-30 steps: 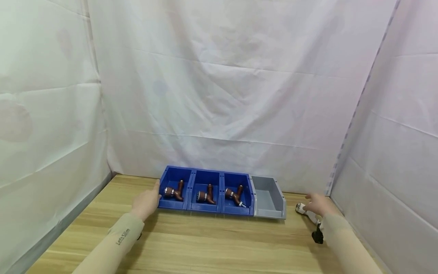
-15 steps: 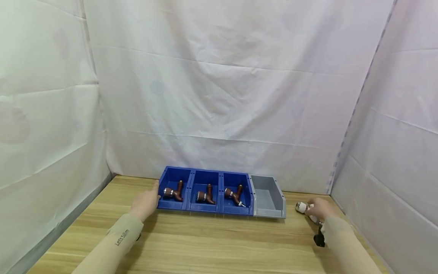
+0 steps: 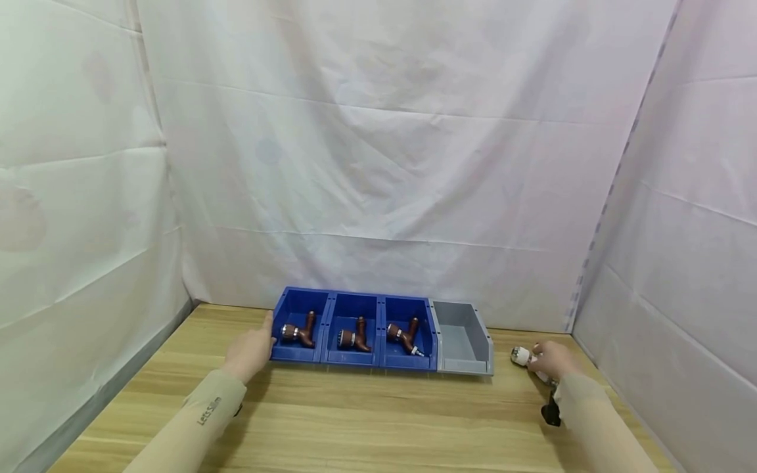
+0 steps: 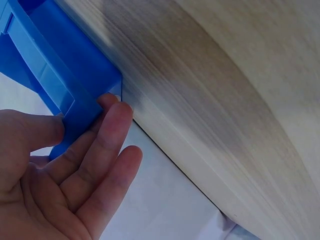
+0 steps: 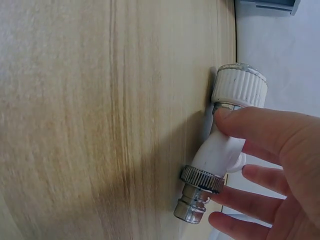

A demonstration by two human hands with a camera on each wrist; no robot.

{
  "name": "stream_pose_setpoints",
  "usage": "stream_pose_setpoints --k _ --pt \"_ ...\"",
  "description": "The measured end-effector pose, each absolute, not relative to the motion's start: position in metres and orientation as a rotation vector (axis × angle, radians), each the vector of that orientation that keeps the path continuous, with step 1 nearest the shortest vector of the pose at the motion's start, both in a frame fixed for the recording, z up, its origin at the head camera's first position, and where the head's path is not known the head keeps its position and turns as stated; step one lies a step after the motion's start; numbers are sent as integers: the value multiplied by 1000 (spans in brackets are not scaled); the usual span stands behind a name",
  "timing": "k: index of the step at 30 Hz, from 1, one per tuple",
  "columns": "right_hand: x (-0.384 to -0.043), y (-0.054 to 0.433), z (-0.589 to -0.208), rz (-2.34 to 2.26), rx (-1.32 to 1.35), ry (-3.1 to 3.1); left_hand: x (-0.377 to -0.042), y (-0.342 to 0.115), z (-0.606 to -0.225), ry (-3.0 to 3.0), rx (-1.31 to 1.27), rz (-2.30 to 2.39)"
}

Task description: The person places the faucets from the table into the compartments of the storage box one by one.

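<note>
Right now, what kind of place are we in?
Likely a staged sorting bench, not a real workshop: white sheets hang on three sides, a wooden table carries blue bins of brown fittings, plus a grey bin beside them.

Both arms wear close-fitting beige long sleeves reaching to the wrists, the left sleeve (image 3: 204,410) printed with small dark lettering along the forearm. A small black device (image 3: 550,412) sits strapped under the right wrist. Both hands are bare.
</note>
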State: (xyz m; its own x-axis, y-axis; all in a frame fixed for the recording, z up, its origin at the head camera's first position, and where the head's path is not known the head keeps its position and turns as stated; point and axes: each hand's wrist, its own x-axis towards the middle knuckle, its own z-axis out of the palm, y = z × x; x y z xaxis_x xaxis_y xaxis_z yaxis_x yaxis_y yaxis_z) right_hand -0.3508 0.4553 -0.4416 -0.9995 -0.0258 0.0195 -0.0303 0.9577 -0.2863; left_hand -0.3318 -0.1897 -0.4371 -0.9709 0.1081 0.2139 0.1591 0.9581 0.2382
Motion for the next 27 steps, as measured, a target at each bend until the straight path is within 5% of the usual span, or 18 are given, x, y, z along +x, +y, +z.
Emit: stream_pose_setpoints --k 27 --pt "-353 447 -438 599 -79 -3111 -331 -188 -435 -2919 -183 -381"
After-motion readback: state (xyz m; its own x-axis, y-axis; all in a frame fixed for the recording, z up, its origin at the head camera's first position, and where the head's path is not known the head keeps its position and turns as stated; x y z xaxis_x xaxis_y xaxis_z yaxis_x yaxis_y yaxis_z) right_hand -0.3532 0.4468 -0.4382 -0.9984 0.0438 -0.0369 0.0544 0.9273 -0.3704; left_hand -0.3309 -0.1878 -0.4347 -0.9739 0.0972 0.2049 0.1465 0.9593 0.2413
